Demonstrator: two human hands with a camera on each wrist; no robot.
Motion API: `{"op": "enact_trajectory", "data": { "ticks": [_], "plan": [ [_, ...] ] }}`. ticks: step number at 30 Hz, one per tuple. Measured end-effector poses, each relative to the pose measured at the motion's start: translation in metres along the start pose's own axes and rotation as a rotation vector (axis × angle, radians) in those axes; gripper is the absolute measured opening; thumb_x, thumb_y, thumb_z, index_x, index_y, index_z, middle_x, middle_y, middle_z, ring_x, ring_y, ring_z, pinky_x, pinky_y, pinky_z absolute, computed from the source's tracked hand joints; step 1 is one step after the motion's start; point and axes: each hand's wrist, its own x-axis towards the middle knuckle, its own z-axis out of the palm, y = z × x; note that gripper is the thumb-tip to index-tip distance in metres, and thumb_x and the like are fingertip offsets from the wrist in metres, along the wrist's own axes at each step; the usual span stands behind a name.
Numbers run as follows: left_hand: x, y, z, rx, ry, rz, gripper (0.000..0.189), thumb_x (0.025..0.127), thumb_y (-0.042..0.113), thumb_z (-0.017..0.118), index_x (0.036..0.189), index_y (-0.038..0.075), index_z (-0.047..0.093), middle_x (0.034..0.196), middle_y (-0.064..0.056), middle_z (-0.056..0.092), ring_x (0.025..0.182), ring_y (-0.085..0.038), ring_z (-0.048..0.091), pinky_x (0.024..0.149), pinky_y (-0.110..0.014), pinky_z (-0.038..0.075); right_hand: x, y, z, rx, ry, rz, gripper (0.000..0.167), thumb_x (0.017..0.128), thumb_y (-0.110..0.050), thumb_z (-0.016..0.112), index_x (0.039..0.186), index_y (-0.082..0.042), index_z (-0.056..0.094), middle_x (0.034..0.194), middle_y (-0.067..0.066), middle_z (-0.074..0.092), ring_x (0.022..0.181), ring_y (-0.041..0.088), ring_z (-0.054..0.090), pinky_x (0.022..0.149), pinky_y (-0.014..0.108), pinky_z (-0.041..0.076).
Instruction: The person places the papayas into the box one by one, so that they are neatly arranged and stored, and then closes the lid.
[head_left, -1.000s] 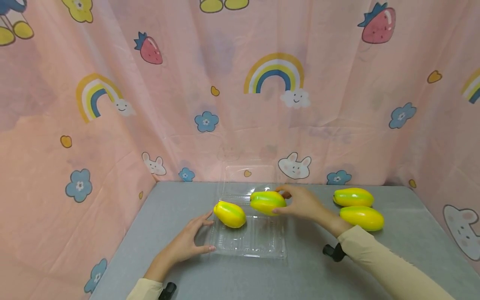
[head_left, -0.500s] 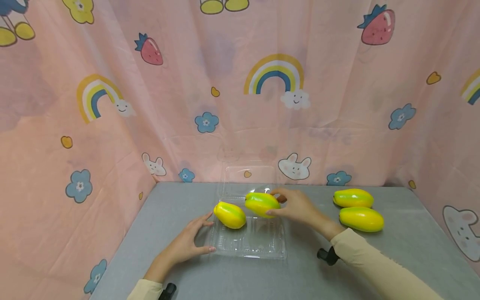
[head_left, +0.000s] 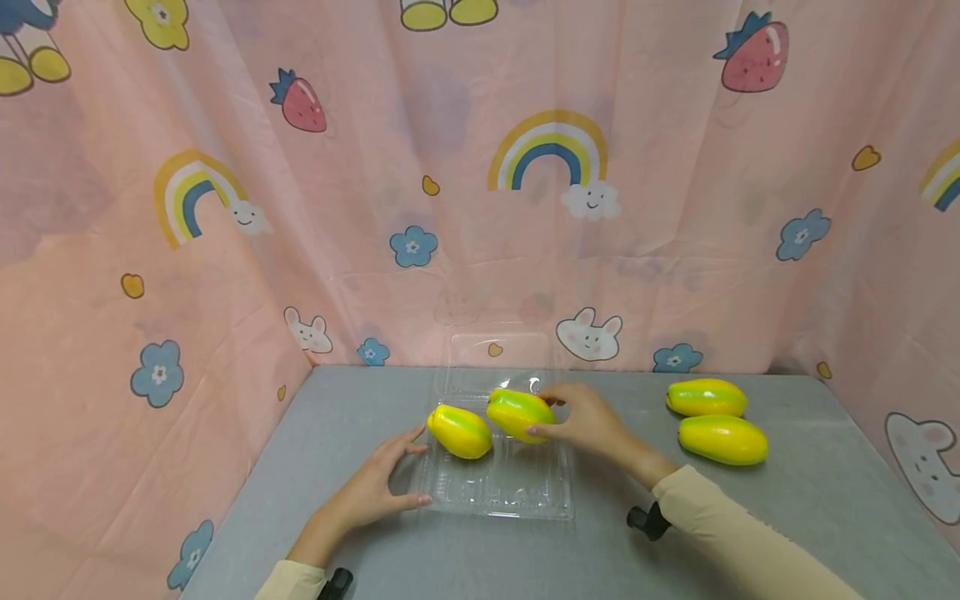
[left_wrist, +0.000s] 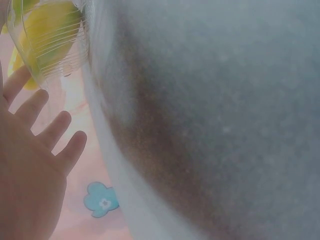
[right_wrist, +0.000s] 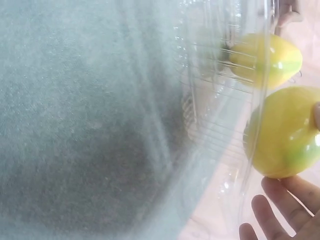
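A clear plastic clamshell box [head_left: 525, 492] lies with its lid raised at the back. Inside, at the left, rests a yellow-green papaya [head_left: 460, 432]. My right hand [head_left: 592, 423] grips a second papaya [head_left: 517, 413] over the box's back right part, thumb in front and fingers behind. The right wrist view shows this held papaya [right_wrist: 282, 137] beside the first one; whether it touches the box floor I cannot tell. With fingers spread and fairly straight, my left hand [head_left: 373, 485] touches the box's left side. Its fingers also show in the left wrist view, beside the clear wall [left_wrist: 60, 45].
Two more papayas, a rear one [head_left: 707, 397] and a front one [head_left: 723, 440], lie together on the grey table [head_left: 615, 550] at the right. A pink patterned curtain [head_left: 660, 167] hangs behind the table and along its sides.
My right hand has carried its papaya leftward and slightly toward me, closer to the papaya in the box. The left hand has stayed at the box's side.
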Motion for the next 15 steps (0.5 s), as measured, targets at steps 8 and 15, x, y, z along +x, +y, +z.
{"op": "enact_trajectory", "data": {
  "ticks": [8,15],
  "plan": [
    [-0.0006,0.0004,0.0001,-0.002,0.004,0.009,0.083,0.075,0.048,0.083,0.145,0.022,0.048,0.163,0.002,0.031,0.149,-0.034,0.031,0.116,-0.064,0.031,-0.0009,0.0014,0.0057,-0.004,0.003,0.021,0.063,0.075,-0.056,0.079,0.124,-0.018,0.067,0.116,-0.002,0.068,0.112,0.026,0.059,0.098,0.049,0.049],
    [-0.0011,0.0008,0.0001,-0.006,0.004,0.003,0.080,0.075,0.048,0.083,0.143,0.024,0.050,0.163,0.002,0.031,0.149,-0.033,0.031,0.117,-0.063,0.031,-0.0004,0.0042,0.0109,-0.008,0.000,0.007,0.060,0.076,-0.056,0.079,0.122,-0.019,0.068,0.112,-0.004,0.068,0.107,0.023,0.058,0.094,0.045,0.048]
  ]
}}
